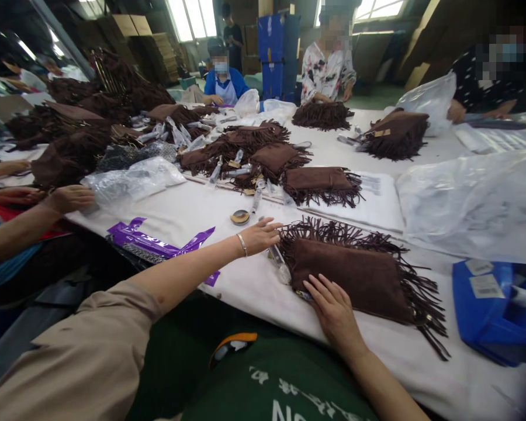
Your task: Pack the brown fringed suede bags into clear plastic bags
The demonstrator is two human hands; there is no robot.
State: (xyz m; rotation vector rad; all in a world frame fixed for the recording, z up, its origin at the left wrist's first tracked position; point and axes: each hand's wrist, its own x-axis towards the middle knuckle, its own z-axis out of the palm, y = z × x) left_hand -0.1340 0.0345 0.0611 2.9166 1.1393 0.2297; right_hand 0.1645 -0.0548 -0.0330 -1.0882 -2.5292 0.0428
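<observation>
A brown suede bag with long fringe (359, 275) lies flat on the white table (228, 275) in front of me. My right hand (333, 310) rests flat on its near left corner, fingers stretched out. My left hand (260, 235), with a thin bracelet on the wrist, reaches across to the bag's far left fringe, fingers spread and touching the strands. A small clear packet (280, 266) lies between both hands at the bag's left edge.
Several more fringed brown bags (322, 184) lie across the table, piled high at the left. Purple plastic strips (158, 240), a tape roll (239, 217), clear plastic bags (469, 199) and a blue bag (495, 316) lie around. Other people work at the left and far side.
</observation>
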